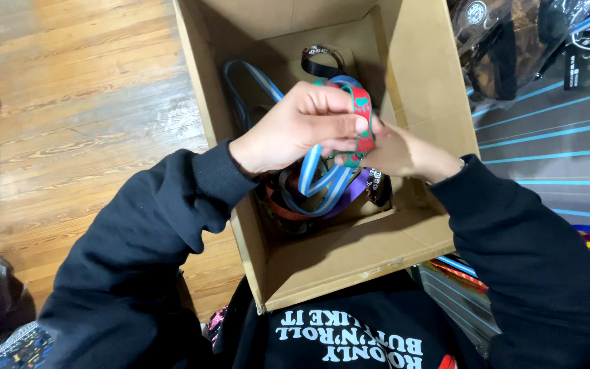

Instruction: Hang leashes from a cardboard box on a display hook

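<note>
One cardboard box (349, 260), two hands (295, 126), several patterned straps (322, 181) inside.

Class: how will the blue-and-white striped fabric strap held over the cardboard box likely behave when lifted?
The blue-and-white striped fabric strap is probably floppy: it hangs in a loose loop below the left hand. Likely light, since fingertips alone pinch it. It may snag on other straps tangled in the cardboard box.

One cam only, head-worn, looking steeply down from above at close range; wearer's dark sleeves enter from bottom edge, open cardboard box (349, 253) fills centre frame, wood floor (83, 116) at left, packaged goods (513, 48) top right
</note>
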